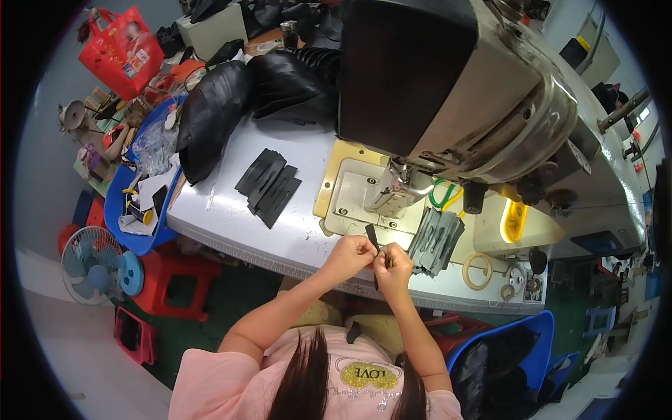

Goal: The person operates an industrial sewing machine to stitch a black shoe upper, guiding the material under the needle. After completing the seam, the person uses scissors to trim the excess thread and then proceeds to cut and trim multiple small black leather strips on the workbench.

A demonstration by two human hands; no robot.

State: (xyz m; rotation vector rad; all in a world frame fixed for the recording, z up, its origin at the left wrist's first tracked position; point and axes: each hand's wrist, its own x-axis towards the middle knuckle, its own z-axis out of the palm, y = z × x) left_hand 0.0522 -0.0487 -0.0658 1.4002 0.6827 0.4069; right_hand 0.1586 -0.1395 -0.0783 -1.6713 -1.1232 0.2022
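At the front edge of the white sewing table [231, 213], my two hands are close together. A narrow black strip [372, 235] sticks up between them, and its dark lower end shows below. My left hand [352, 256] is closed in a pinch on this strip. My right hand [395, 271] is closed beside it, around something small and partly hidden that I cannot make out. Right of my hands lies a stack of dark grey pieces [435, 241]. Beyond them is the sewing machine [448, 119] with its metal plate [350, 189].
More black pieces [269, 185] lie to the left, below large black padded shapes [213, 119]. Green-handled scissors [441, 194] rest by the machine; a tan ring [477, 271] sits at the right. Blue bins [143, 241] stand left, with another blue bin [546, 343] at lower right.
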